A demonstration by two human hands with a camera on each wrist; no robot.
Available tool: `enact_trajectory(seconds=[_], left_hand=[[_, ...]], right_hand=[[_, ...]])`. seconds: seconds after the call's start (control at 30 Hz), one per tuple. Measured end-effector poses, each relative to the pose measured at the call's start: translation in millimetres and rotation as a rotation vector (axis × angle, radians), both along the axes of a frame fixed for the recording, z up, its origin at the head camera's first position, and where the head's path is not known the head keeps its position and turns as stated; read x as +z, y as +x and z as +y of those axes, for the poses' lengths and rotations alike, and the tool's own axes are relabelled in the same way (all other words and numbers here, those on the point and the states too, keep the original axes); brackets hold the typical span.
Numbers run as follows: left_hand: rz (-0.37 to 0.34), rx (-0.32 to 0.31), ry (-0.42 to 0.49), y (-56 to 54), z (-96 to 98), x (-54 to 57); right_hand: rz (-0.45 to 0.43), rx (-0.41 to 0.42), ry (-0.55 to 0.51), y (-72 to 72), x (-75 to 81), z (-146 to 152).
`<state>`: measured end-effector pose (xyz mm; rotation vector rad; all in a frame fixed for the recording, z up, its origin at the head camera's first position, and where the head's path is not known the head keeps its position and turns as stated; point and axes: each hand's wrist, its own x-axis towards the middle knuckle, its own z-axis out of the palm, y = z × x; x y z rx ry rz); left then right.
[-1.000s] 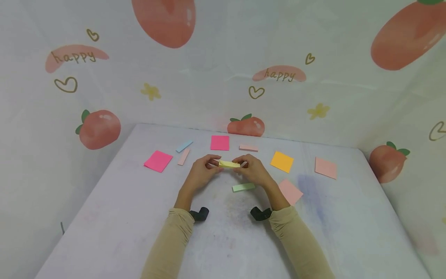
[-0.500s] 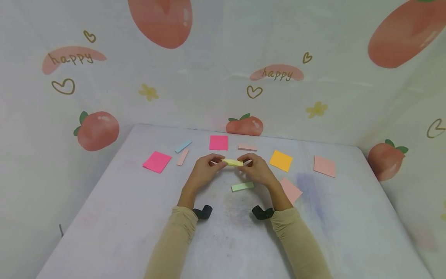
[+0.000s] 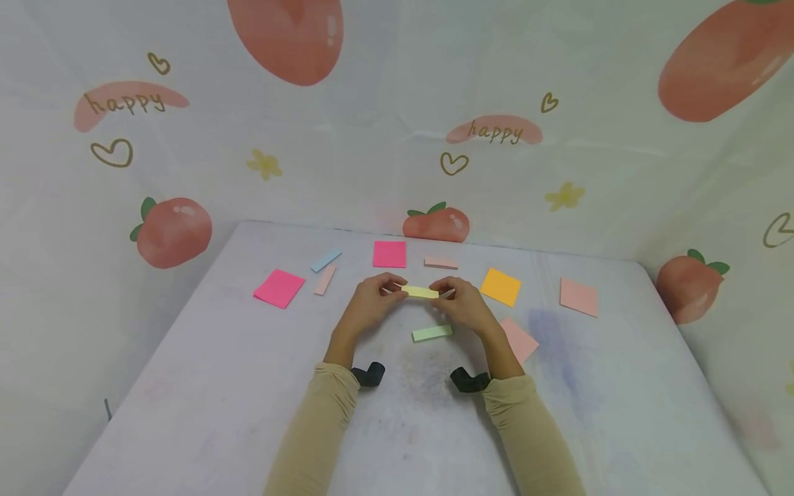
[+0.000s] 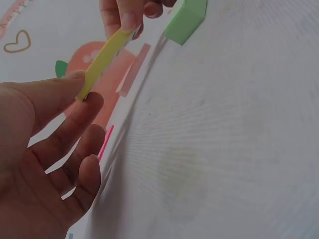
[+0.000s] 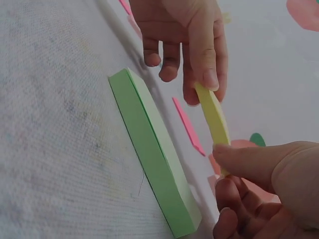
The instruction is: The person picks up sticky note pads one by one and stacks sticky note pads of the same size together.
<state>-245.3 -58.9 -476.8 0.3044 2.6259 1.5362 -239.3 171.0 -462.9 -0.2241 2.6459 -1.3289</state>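
A narrow yellow sticky note pad (image 3: 420, 292) is held level above the table between both hands. My left hand (image 3: 371, 302) pinches its left end between thumb and fingertips, and my right hand (image 3: 464, 304) pinches the right end the same way. In the left wrist view the yellow pad (image 4: 103, 62) spans from one thumb to the other, clear of the tabletop. Just in front of the hands, a narrow green sticky note pad (image 3: 432, 333) lies on the table; the right wrist view shows the green pad (image 5: 149, 154) as a thick block.
Pink square notes (image 3: 389, 254) (image 3: 280, 288), a blue strip pad (image 3: 327, 261) and pale pink strips (image 3: 325, 280) (image 3: 441, 263) lie behind and left. An orange square (image 3: 501, 287) and pale pink squares (image 3: 579, 297) (image 3: 520, 340) lie right, one partly behind my right forearm.
Both hands have shifted slightly right with the yellow pad between them. The pad looked bent and fanned earlier and now appears straight. The notes on the table stay put.
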Motion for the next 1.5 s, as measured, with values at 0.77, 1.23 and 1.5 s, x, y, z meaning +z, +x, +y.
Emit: enact_trajectory(seconds=[0.77, 1.23, 1.5], left_hand=[[-0.022, -0.012, -0.112, 0.9, -1.5, -9.9], [-0.018, 0.023, -0.155, 4.1, 2.0, -7.9], [-0.024, 0.029, -0.147, 3.0, 3.6, -10.4]], right_hand=[[0.002, 0.021, 0.107, 2.2, -5.9, -2.4], [0.012, -0.003, 0.141, 3.4, -8.2, -7.3], [-0.005, 0.025, 0.128, 3.0, -3.9, -3.9]])
